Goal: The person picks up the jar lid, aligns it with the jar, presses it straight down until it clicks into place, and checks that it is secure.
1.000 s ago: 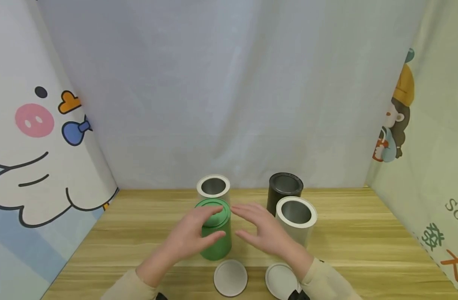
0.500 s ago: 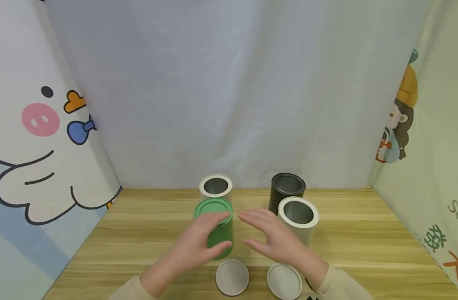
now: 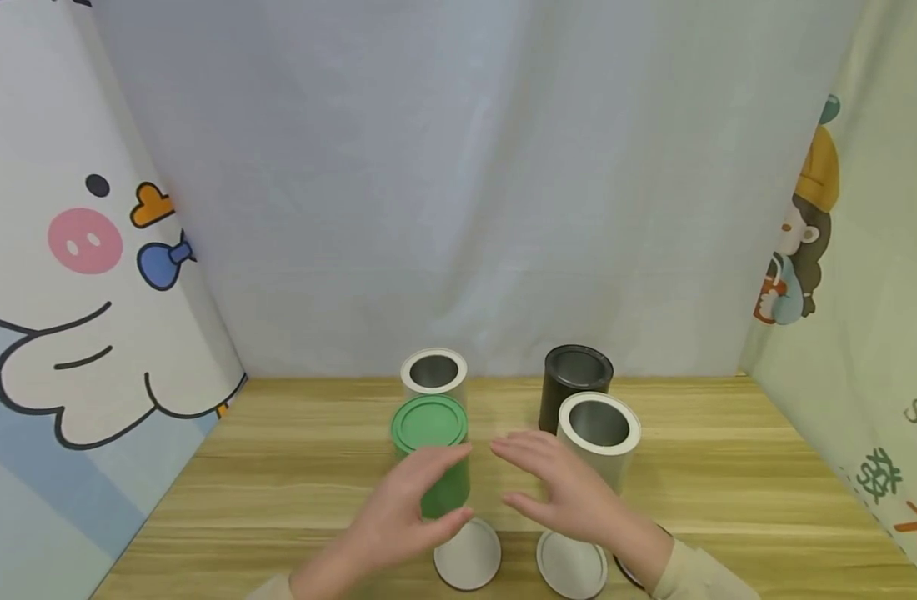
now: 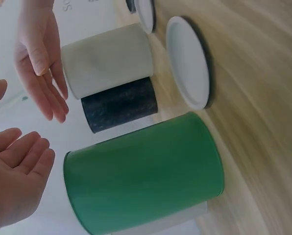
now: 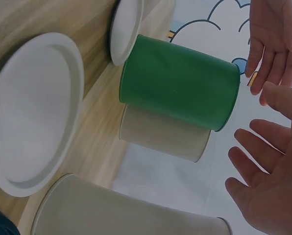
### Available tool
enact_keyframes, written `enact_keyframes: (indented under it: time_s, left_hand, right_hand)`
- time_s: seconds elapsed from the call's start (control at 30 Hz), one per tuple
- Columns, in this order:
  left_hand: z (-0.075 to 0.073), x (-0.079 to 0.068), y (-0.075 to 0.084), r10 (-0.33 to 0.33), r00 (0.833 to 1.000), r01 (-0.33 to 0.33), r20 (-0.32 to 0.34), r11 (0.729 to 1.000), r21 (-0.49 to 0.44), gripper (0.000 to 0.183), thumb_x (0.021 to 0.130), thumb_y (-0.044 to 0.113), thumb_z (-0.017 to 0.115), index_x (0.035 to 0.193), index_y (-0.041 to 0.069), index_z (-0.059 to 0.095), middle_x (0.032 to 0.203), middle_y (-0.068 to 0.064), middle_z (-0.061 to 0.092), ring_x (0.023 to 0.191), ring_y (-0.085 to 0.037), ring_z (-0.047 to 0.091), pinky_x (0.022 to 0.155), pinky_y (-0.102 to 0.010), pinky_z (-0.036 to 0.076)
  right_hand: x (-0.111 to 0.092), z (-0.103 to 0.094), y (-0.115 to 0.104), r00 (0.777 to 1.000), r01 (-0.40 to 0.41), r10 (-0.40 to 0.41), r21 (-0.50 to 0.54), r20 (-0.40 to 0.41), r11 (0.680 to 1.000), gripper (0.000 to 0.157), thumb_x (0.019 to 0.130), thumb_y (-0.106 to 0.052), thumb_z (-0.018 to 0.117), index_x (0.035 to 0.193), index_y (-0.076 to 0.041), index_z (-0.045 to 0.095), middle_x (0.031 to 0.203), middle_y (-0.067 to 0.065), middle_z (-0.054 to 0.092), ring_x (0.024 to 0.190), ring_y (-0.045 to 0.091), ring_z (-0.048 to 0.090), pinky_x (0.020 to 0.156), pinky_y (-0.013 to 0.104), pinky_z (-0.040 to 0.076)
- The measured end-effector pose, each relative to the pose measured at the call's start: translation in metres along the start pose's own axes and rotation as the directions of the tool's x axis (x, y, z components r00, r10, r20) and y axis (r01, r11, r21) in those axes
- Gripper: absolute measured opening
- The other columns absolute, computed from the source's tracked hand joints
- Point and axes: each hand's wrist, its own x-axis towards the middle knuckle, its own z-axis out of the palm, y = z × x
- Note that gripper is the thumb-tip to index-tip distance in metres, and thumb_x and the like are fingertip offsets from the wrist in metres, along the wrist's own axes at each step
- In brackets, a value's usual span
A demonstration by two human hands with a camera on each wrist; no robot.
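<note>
Both bare hands hover over the table, fingers relaxed and slightly bent, holding nothing. My left hand [image 3: 402, 512] is in front of the green can [image 3: 447, 492], overlapping its lower side in the head view. A green lid [image 3: 428, 423] covers that can. My right hand [image 3: 571, 496] floats to the right, near the front white can [image 3: 599, 462], whose top is uncovered. The left wrist view shows the green can [image 4: 146, 171] standing apart from the left fingers. In the right wrist view the right hand [image 5: 271, 186] has its fingers spread.
Behind stand another uncovered white can [image 3: 433, 354] and a black can [image 3: 552, 400]. Two white lids [image 3: 466, 557] [image 3: 571, 565] lie flat near the front. A dark-rimmed round thing [image 3: 627, 571] is partly hidden by the right forearm. A grey curtain [image 3: 458, 208] hangs behind the table.
Both hands have drawn back toward the person and slightly rightward, uncovering more of the green lid. The cans and lids stay put on the table; the head view shifts a little.
</note>
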Motion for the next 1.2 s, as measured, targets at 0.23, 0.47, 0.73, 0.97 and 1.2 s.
enact_keyframes:
  time_s: [0.23,0.47,0.73,0.97,1.2]
  left_hand:
    - [0.015,-0.006,-0.004,0.015,1.000,-0.015,0.021,1.000,-0.005,0.064,0.080,0.020,0.082,0.135,-0.001,0.056,0.129,-0.009,0.063,0.117,-0.024,0.059,0.096,-0.041,0.050]
    - [0.025,-0.017,-0.006,0.056,0.997,-0.056,0.043,0.998,0.010,0.069,0.077,0.020,0.084,0.136,-0.001,0.055,0.129,-0.012,0.063,0.118,-0.025,0.057,0.097,-0.041,0.050]
    - [0.036,-0.033,-0.011,-0.002,0.990,-0.009,0.143,0.997,0.078,0.072,0.078,0.030,0.084,0.136,-0.001,0.055,0.132,-0.010,0.061,0.120,-0.024,0.056,0.096,-0.041,0.050]
    - [0.038,-0.043,-0.017,-0.077,0.985,0.055,0.157,0.989,0.137,0.078,0.073,0.036,0.088,0.136,0.003,0.058,0.136,-0.011,0.059,0.124,-0.025,0.054,0.096,-0.042,0.051]
    - [0.038,-0.048,-0.019,-0.122,0.955,0.082,0.272,0.985,0.154,0.073,0.078,0.041,0.084,0.134,0.002,0.059,0.135,-0.013,0.059,0.120,-0.026,0.056,0.094,-0.042,0.051]
  right_hand:
    - [-0.009,0.004,0.000,0.996,-0.049,0.049,0.006,0.072,0.999,0.054,0.084,-0.016,0.079,0.132,-0.001,0.061,0.131,0.009,0.062,0.123,0.031,0.054,0.099,0.049,0.047]
    - [-0.019,0.012,0.003,0.997,-0.020,0.022,-0.020,0.078,1.000,0.056,0.082,-0.017,0.081,0.131,-0.002,0.061,0.129,0.010,0.064,0.121,0.030,0.055,0.096,0.048,0.048]
    - [-0.026,0.025,0.002,0.989,0.010,-0.003,-0.050,0.148,0.999,0.056,0.082,-0.025,0.082,0.130,-0.002,0.063,0.126,0.008,0.065,0.118,0.028,0.058,0.097,0.045,0.048]
    - [-0.031,0.034,0.006,0.977,-0.017,0.024,-0.037,0.210,0.999,0.061,0.081,-0.027,0.082,0.133,-0.004,0.060,0.129,0.007,0.063,0.119,0.026,0.056,0.098,0.043,0.048]
    - [-0.032,0.043,0.009,0.969,0.015,-0.005,-0.037,0.249,0.999,0.062,0.080,-0.030,0.083,0.132,-0.004,0.061,0.131,0.008,0.061,0.120,0.026,0.056,0.098,0.041,0.049]
